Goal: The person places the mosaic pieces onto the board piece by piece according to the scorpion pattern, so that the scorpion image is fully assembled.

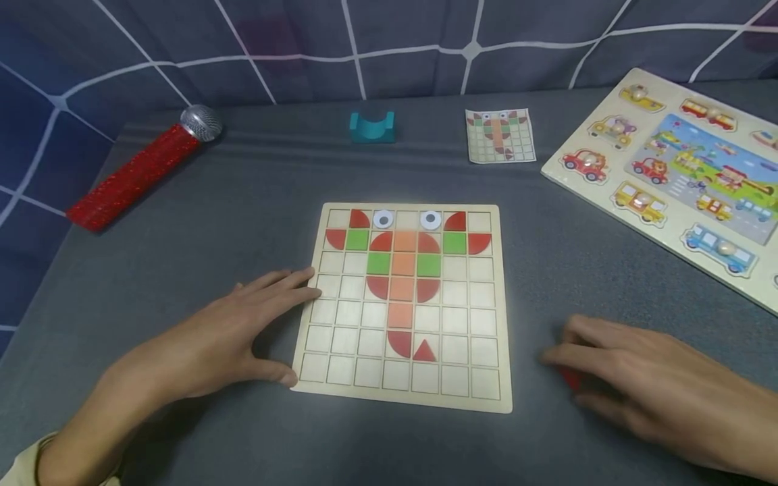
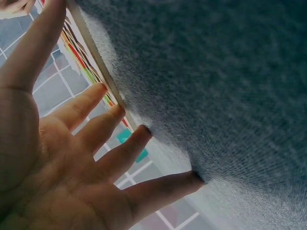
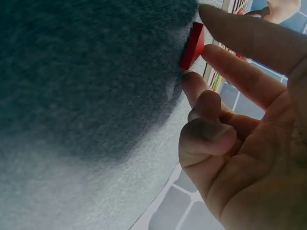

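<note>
A square wooden grid board lies on the dark table, bearing red quarter-round, green square and orange square pieces and two round eye pieces. One small red triangle sits in its lower middle. My left hand is spread at the board's left edge, thumb at the lower corner and fingertips along the side, as the left wrist view also shows. Right of the board, my right hand curls low over the table around a red triangular piece. The index fingertip meets that piece, with the thumb tip close to its upper end.
Behind the board lie a printed pattern card and a teal notched block. A red glittery microphone lies at far left. The vehicle knob puzzle occupies the right back. A dark cloth with white lines rises behind the table.
</note>
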A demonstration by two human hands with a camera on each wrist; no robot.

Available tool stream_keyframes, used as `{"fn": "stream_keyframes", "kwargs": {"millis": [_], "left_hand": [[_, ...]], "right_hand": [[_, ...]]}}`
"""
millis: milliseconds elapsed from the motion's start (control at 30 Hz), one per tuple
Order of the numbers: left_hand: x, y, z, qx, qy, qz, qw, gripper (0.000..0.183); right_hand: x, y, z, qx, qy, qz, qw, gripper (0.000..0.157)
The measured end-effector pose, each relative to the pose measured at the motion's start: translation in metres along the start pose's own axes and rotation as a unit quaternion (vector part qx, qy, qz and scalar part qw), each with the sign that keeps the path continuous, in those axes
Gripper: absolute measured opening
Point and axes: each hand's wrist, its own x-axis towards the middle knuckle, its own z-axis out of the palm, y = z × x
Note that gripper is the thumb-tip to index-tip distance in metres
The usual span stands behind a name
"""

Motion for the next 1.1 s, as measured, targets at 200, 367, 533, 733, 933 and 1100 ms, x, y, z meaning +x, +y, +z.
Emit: {"fn": "stream_keyframes", "kwargs": {"millis": [200, 367, 533, 733, 933, 1100], "left_hand": [[0.0, 0.0, 0.0, 0.0, 0.0, 0.001, 1.0, 0.103], [0.0, 0.0, 0.0, 0.003, 0.001, 0.002, 1.0, 0.103], [0.001, 0.0, 0.001, 0.002, -0.001, -0.002, 1.0, 0.104], [0.002, 0.0, 0.0, 0.001, -0.002, -0.003, 1.0, 0.104], [0.001, 0.0, -0.001, 0.005, 0.001, 0.003, 1.0, 0.104], [0.001, 0.0, -0.001, 0.001, 0.003, 0.009, 1.0, 0.104]], "right_hand": [[-0.002, 0.003, 0.002, 0.009, 0.006, 0.007, 1.0, 0.044], [-0.002, 0.001, 0.004, 0.009, 0.029, -0.001, 1.0, 0.04], [0.0, -0.004, 0.002, 0.008, 0.057, -0.02, 0.998, 0.041], [0.008, -0.016, -0.002, 0.059, 0.064, -0.032, 0.996, 0.046], [0.02, -0.034, -0.007, 0.098, 0.088, -0.051, 0.99, 0.05], [0.033, -0.045, -0.008, 0.107, 0.091, -0.085, 0.986, 0.047]]}}
